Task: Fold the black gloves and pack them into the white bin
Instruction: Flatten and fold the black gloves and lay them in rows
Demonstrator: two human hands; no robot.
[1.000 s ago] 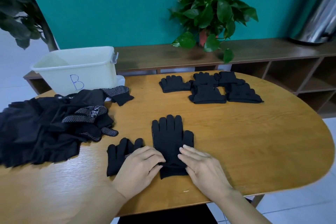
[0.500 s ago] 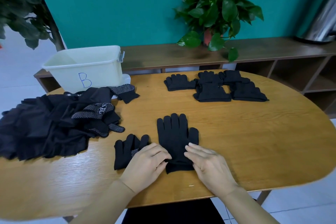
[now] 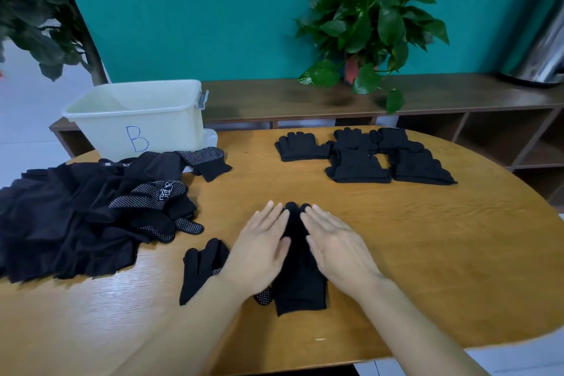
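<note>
Oval wooden table (image 3: pixel 396 253). Flat black knit glove (image 3: pixel 297 268), near front edge. Left hand (image 3: pixel 259 250), right hand (image 3: pixel 335 246): moved up from cuff onto palm, fingers straight, pressing flat, apparently gripping nothing.

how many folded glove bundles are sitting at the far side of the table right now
5, as far as I can tell: one at the left end, two in the back row, and two in front of those. They overlap, so another may be hidden.
</note>
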